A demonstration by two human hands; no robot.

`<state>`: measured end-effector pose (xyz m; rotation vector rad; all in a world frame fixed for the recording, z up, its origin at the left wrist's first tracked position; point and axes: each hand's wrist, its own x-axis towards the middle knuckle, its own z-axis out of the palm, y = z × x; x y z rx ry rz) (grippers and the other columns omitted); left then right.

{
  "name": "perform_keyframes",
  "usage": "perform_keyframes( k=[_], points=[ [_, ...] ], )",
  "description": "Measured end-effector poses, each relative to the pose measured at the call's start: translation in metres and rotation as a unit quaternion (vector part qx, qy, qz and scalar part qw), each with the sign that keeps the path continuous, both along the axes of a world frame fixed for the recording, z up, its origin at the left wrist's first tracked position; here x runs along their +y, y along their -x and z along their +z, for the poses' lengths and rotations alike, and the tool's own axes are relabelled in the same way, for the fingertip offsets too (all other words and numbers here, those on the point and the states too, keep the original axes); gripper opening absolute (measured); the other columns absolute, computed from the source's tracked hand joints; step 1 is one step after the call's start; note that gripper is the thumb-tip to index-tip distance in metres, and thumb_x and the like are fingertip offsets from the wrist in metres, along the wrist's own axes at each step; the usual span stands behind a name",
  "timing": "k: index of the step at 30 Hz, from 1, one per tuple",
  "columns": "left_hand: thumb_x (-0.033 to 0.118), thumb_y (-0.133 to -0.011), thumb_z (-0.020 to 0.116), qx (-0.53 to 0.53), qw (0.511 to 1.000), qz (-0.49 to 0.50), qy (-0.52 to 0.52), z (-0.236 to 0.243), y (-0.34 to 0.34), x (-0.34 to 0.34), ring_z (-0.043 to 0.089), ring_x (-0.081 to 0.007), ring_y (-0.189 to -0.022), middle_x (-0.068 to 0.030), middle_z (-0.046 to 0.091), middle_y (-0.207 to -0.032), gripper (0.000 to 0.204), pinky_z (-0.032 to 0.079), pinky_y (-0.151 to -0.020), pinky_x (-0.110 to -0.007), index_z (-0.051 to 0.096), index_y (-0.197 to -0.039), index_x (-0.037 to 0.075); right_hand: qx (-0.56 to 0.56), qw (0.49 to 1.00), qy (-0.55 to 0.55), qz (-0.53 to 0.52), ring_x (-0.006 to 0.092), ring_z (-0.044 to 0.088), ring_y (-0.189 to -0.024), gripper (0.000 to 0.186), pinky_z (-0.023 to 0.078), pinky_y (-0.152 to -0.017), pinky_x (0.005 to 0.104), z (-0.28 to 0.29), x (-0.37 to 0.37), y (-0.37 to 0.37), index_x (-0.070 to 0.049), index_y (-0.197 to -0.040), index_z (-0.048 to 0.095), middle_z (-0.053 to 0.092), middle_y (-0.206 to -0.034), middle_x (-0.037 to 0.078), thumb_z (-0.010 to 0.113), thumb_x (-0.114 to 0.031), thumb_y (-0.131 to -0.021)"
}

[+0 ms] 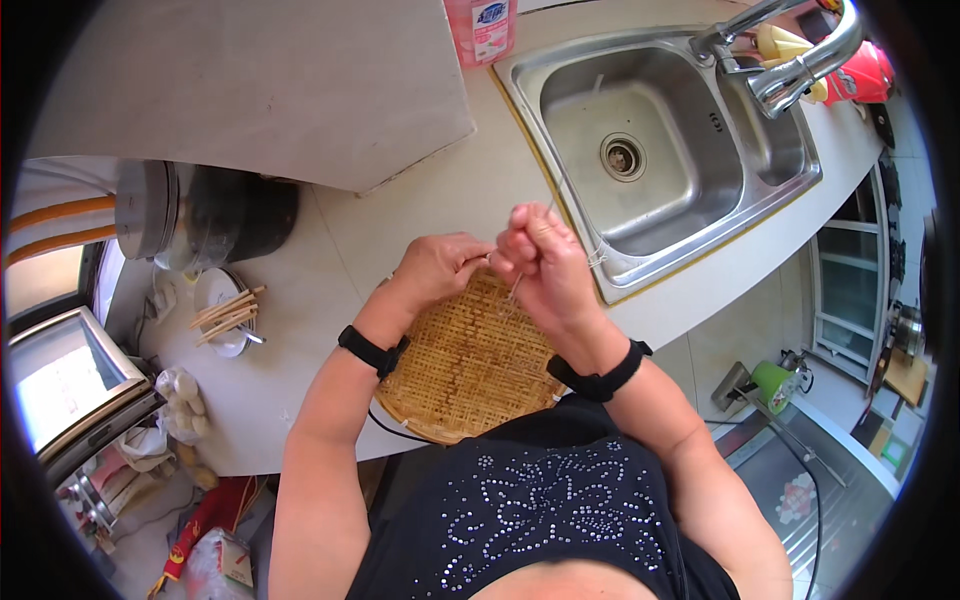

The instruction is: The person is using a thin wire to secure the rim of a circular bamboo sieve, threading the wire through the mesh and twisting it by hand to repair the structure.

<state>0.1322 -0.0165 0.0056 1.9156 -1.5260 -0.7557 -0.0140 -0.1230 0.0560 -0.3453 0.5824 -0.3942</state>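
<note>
A round woven bamboo tray (pixel 465 370) rests against my body at the front edge of the counter, its far part behind my hands. My left hand (pixel 438 268) is closed in a pinch over the tray, touching a thin, pale string near my right fingers. Just right of it, my right hand (pixel 545 268) is raised in a fist, gripping the thin string (pixel 595 255), whose loose strands show beside the sink's near left corner. The exact point pinched by my left fingers is too small to make out clearly.
A steel sink (pixel 660 230) with a tap (pixel 785 85) lies ahead right, a pink bottle (pixel 485 30) beside it. At left are a plate with wooden sticks (pixel 225 315), dark containers (pixel 230 215) and a glass-doored appliance (pixel 70 375). A pale box-like block (pixel 260 90) occupies the back left.
</note>
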Motion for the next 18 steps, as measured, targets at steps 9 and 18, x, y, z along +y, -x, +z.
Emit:
perform_keyframes(
  k=[9, 18],
  points=[
    [0.019, -0.085, 0.065, 0.046, 0.997, 0.006, -0.055, -0.001, -0.008, 0.008, 0.066, -0.0249, -0.076, -0.0084, 0.070, -0.089, 0.021, 0.052, -0.069, -0.033, 0.072, -0.103, 0.011, 0.014, 0.976, -0.177, 0.127, 0.0065, 0.032, -0.053, 0.017, 0.039, -0.060, 0.0249, -0.041, 0.080, 0.016, -0.011, -0.090, 0.055, 0.038, -0.063, -0.006, 0.051, -0.024, -0.100],
    [0.024, -0.089, 0.060, 0.122, 0.988, -0.004, -0.099, 0.006, -0.013, 0.006, 0.067, -0.0271, -0.085, -0.0115, 0.071, -0.094, 0.023, 0.052, -0.077, -0.034, 0.072, -0.102, 0.009, 0.007, 0.994, 0.003, 0.108, 0.0062, 0.036, -0.055, 0.022, 0.039, -0.057, 0.0246, -0.008, 0.048, 0.015, -0.009, -0.090, 0.056, 0.040, -0.064, -0.005, 0.052, -0.027, -0.100]
  ],
)
